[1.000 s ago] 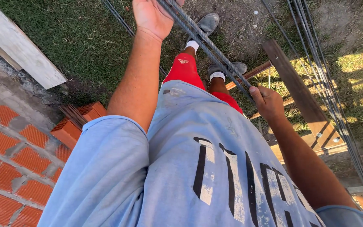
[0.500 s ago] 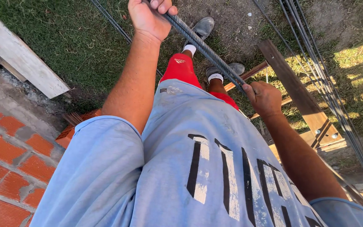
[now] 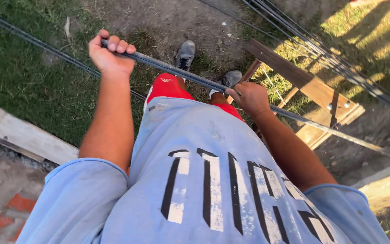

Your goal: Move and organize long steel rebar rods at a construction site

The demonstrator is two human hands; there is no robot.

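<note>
My left hand (image 3: 109,54) is closed around one end of a bundle of dark ribbed steel bars (image 3: 177,72), arm stretched out ahead of me. My right hand (image 3: 249,97) grips the same bundle lower down, close to my waist. The bars run on to the right past a wooden trestle (image 3: 308,90) and lie across it. Below the bars I see my light blue shirt, red shorts and grey shoes on bare soil.
More long steel bars (image 3: 330,58) lie diagonally over the trestle at the upper right, and others (image 3: 37,43) cross the grass at the upper left. A pale wooden plank (image 3: 23,133) lies at the left beside brick paving (image 3: 5,221).
The view has swung to the right. My left hand has closed on the bar end and lowered with it; my right hand stays gripping the bars.
</note>
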